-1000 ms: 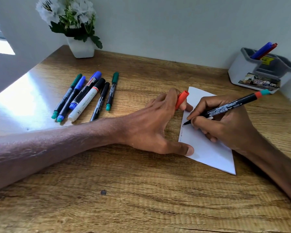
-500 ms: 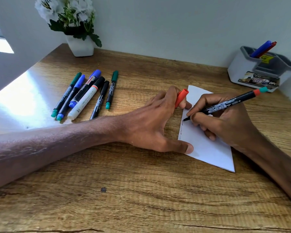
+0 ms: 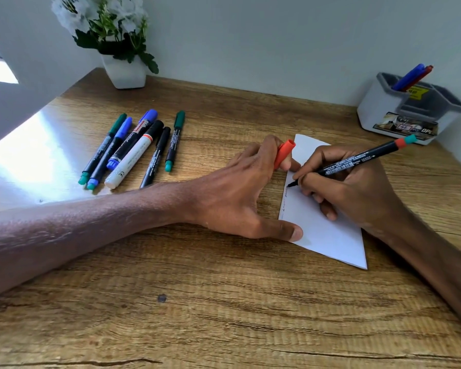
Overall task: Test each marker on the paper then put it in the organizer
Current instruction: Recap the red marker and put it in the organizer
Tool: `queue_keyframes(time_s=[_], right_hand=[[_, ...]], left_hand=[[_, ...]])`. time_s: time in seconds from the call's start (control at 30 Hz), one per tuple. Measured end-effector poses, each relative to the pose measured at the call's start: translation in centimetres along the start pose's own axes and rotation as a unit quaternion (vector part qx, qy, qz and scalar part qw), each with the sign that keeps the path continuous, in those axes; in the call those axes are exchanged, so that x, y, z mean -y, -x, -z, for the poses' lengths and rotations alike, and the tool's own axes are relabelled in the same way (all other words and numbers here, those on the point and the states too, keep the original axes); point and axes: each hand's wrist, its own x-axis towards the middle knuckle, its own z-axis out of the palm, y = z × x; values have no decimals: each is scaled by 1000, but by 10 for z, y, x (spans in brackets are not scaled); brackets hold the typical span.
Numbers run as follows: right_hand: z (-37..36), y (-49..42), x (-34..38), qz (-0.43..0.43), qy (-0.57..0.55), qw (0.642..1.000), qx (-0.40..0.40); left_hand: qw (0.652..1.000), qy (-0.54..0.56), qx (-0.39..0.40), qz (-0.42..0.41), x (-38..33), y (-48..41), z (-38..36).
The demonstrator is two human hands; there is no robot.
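Head view, the only one. My right hand (image 3: 357, 193) holds the black marker (image 3: 357, 162) in a writing grip, thumb and first fingers curled tight round the barrel near the nib, the other fingers folded under. The nib touches the paper (image 3: 328, 235) at its left edge. The marker's red-and-teal tail points up to the far right.

My left hand (image 3: 240, 193) lies palm down, thumb stretched out flat and pressing the paper's near left edge. The red cap (image 3: 284, 154) is pinched between two of its fingers, open end up; the fingertips rest by the far left part of the sheet.

Versus a second ago: the nib sits a bit farther up the left edge and the faint squiggle of ink below it runs longer. Left-hand grip, cap and thumb spot are unchanged. The paper has not shifted on the table (image 3: 197, 302).

Six loose markers (image 3: 133, 150), all capped, lie in a row at far left, well apart from the paper, same as before. The organizer (image 3: 410, 113) stands at the far right corner by the wall, with a blue marker (image 3: 407, 77) and a red marker (image 3: 422, 73) leaning together in its far left compartment. A white flower pot (image 3: 124, 71) sits far left against the wall.
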Motion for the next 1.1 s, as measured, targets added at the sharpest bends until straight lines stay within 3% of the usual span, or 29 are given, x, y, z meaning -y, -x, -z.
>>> queue_keyframes(time_s=[0.47, 0.8, 0.93, 1.1], right_hand=[[-1, 0, -3, -15, -17, 999, -26], [12, -3, 6, -32, -172, 975, -135], [19, -5, 8, -21, -205, 964, -167], [21, -6, 11, -3, -185, 967, -177]], left_hand=[[1000, -10, 2, 8, -2, 1, 1], [1000, -12, -11, -4, -1, 0, 1], [997, 48, -65, 3, -5, 3, 3], [974, 60, -217, -27, -4, 2, 2]])
